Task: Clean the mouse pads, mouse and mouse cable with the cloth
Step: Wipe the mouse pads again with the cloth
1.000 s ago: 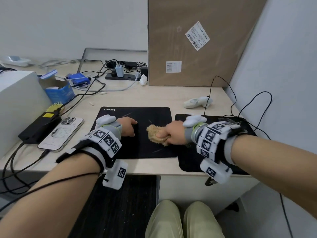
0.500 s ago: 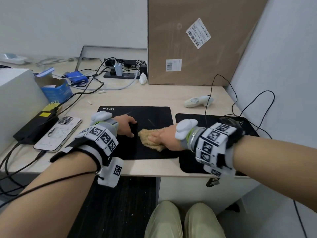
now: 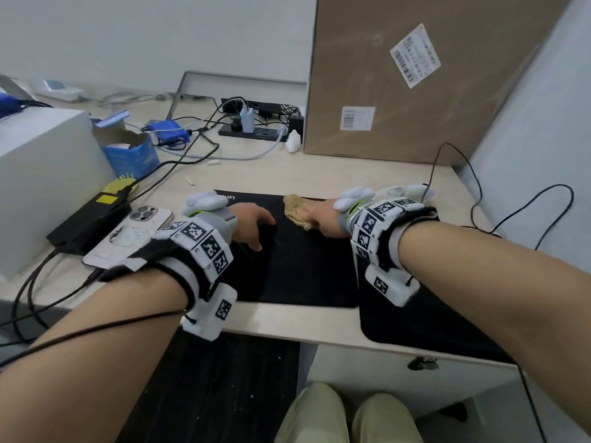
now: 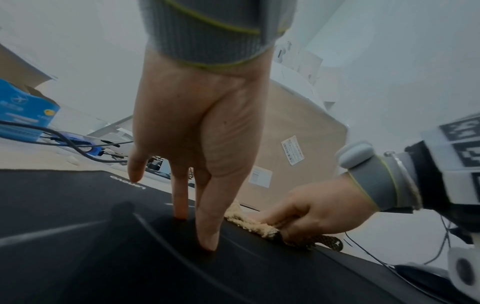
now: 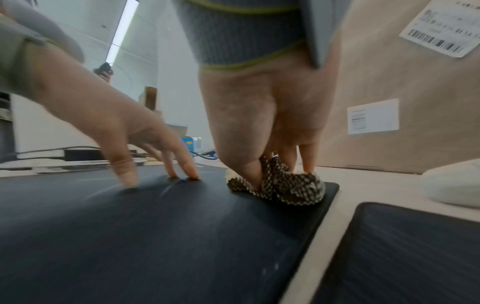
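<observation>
L hand (image 3: 252, 225) fingers spread, tips pressing down, R hand (image 3: 323, 219) pinching, both forearms extended

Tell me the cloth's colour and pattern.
Tan and fluffy on top, dark-and-cream checked weave underneath; the cloth shows best in the right wrist view.

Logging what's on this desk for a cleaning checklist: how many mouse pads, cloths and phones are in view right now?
Mouse pads: 2 (left pad, right pad)
Cloth: 1
Phone: 1
Total: 4
</observation>
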`<state>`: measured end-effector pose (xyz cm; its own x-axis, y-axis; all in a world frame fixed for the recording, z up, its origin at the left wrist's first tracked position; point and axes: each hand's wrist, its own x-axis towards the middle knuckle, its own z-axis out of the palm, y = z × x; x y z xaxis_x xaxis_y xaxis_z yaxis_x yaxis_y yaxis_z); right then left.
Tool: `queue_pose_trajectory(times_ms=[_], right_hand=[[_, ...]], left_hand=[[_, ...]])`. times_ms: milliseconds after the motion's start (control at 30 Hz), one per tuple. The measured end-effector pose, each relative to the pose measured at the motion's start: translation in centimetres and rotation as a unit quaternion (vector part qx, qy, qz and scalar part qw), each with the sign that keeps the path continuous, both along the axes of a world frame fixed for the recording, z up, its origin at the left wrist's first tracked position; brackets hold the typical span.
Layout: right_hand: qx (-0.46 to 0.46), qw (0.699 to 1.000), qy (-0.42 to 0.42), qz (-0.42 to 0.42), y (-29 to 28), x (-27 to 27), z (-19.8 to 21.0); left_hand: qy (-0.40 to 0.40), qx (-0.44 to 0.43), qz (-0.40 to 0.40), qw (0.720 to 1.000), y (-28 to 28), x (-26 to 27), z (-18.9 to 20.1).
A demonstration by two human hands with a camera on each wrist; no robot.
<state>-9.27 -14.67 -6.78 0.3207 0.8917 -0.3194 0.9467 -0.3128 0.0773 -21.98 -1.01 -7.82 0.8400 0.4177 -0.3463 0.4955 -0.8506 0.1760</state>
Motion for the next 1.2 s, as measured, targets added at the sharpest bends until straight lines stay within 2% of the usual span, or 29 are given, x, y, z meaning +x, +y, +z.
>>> queue_pose_trajectory(times_ms=[67, 200, 333, 433, 667, 833, 1033, 1200], right_hand=[[-0.015, 0.999, 0.000, 0.034, -1.5, -0.4, 0.2], [-0.113, 0.985, -0.032, 0.123, -6.6, -2.7, -0.2], [-0.141, 0.983, -0.040, 0.114, -8.8, -3.1, -0.9], [-0.147, 0.984, -0.018, 0.103, -6.8, -1.8, -0.5], [-0.068, 0.996, 0.058, 0.024, 1.7, 4.2, -0.9], [-0.074, 0.995, 0.052, -0.047, 4.7, 6.2, -1.4], [-0.032, 0.997, 0.066, -0.032, 2.5, 5.0, -2.1], [-0.032, 0.997, 0.058, 0.032, -3.1, 1.2, -1.7]], left_hand=[[-0.001, -0.011, 0.001, 1.000, 0.4, 0.1, 0.2], [-0.017, -0.049, 0.019, 0.998, 1.8, 0.3, 0.8], [0.014, 0.006, 0.012, 1.000, 2.3, 1.4, 0.8], [0.056, 0.037, 0.005, 0.998, 2.5, 2.6, 0.4], [0.074, 0.078, -0.007, 0.994, 2.3, 2.9, 0.2], [0.065, 0.061, 0.002, 0.996, 2.5, 2.5, 0.0], [0.078, 0.066, 0.011, 0.995, 2.4, 2.6, 0.0], [0.078, 0.054, 0.025, 0.995, 2.1, 2.4, -0.1]])
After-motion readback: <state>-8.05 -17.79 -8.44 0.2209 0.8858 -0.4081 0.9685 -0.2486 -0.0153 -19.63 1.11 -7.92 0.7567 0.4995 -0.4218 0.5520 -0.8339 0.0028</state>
